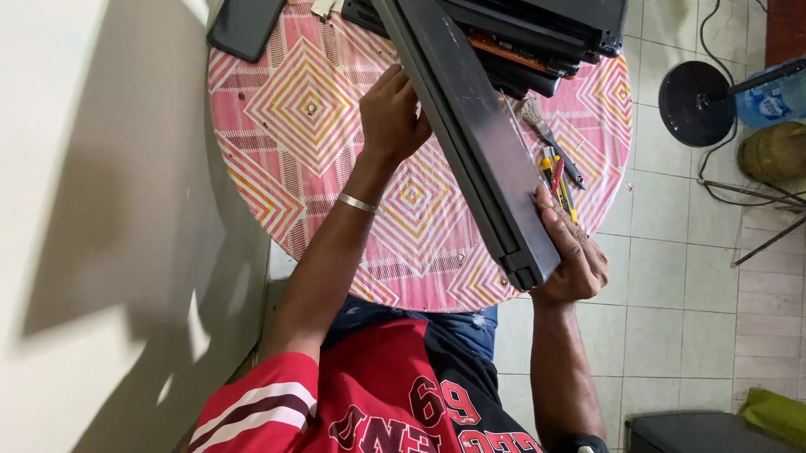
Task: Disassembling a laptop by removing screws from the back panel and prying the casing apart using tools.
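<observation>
The round table (pixel 310 114) with its pink patterned cloth is carrying a stack of dark laptops (pixel 539 25) at its far edge. Above it, a closed grey laptop (pixel 471 135) is tilting, the left hand (pixel 392 115) gripping one long edge, the right hand (pixel 572 256) curling round its near corner. Beside that corner, a brush (pixel 542 128) and screwdrivers (pixel 558 181) are lying

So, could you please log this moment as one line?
left hand: holds closed black laptop | right hand: grips its near end | under: pink patterned table
</observation>
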